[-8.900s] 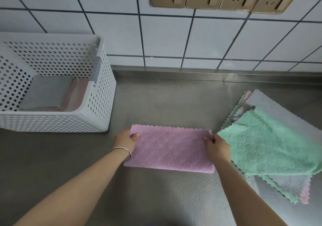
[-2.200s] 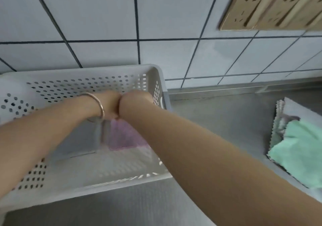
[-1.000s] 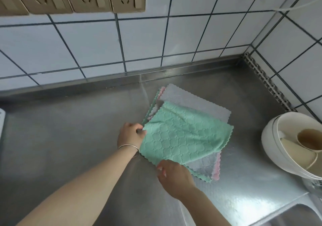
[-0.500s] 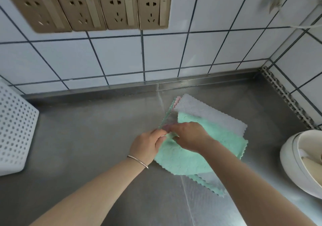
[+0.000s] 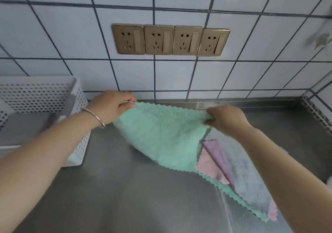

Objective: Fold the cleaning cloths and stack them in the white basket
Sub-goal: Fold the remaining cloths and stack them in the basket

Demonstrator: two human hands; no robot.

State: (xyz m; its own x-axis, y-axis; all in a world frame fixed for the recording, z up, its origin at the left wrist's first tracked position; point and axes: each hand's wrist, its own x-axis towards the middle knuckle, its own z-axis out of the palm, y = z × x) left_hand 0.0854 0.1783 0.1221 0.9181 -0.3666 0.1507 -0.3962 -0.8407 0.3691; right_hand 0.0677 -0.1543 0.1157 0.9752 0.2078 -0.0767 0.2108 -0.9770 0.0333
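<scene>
Both hands hold one green cloth (image 5: 161,134) up above the steel counter (image 5: 125,188), stretched between them by its top edge. The left hand (image 5: 112,105) is closed in a pinch on one upper corner, thumb and fingers gripping the fabric, a thin bangle (image 5: 95,117) on its wrist. The right hand (image 5: 226,118) is likewise closed on the opposite upper corner, fingers curled over the scalloped edge. The cloth hangs down from the two hands in a loose triangle, its lowest part reaching toward the counter below and between them.

Under the right hand and forearm lies the pile of remaining cloths (image 5: 248,179) flat on the counter: a grey one on top, a pink one (image 5: 213,161) folded over beside it, and another green one with a zigzag edge showing along the near side. The held cloth's lower edge overlaps or touches this pile; which one I cannot tell.

To the outer side of the left hand, past the wrist, stands the white basket (image 5: 79,121) on the counter against the tiled wall (image 5: 71,35), with folded cloths (image 5: 27,125) lying inside it, grey on top. Above both hands, four brass-coloured sockets (image 5: 170,40) sit in a row on the wall
</scene>
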